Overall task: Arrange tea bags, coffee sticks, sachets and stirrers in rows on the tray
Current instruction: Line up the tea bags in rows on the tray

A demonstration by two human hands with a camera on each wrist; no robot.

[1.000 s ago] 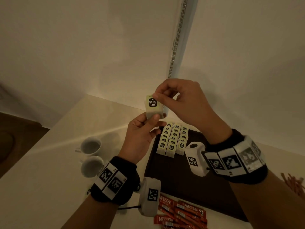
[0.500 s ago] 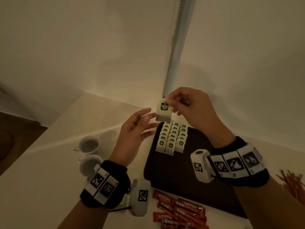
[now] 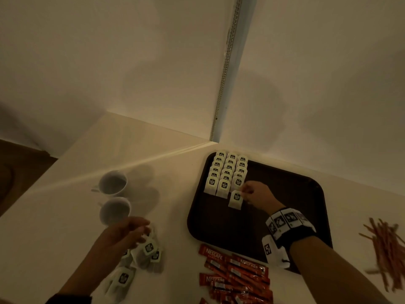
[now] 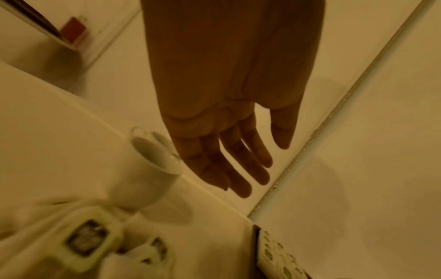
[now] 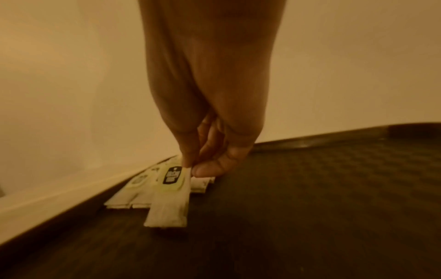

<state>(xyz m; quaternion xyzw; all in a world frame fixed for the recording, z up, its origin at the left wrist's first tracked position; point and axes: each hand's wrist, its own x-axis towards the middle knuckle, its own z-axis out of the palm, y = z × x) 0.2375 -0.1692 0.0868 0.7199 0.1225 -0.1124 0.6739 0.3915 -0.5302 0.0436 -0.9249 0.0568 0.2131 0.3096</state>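
Observation:
Three rows of tea bags (image 3: 226, 172) lie overlapped in the far left corner of the dark brown tray (image 3: 285, 194). My right hand (image 3: 243, 191) pinches one tea bag (image 3: 236, 199) by its top edge and holds it low at the near end of the right-hand row. In the right wrist view, thumb and forefinger of the right hand (image 5: 192, 168) nip this tea bag (image 5: 167, 203), whose lower end is at the tray (image 5: 310, 207). My left hand (image 3: 142, 232) hovers over loose tea bags (image 3: 151, 251) left of the tray. The left hand (image 4: 262, 166) has straight fingers and holds nothing.
Two white cups (image 3: 112, 183) (image 3: 115, 210) stand on the table to the left, the near one close to my left hand. Red coffee sticks (image 3: 236, 273) lie heaped in front of the tray. Orange stirrers (image 3: 385, 249) lie at the right. Walls meet just behind the tray.
My right hand brought the tea bag down from mid-air to the tray's right-hand row. My left hand let go of it and dropped left to the loose tea bags.

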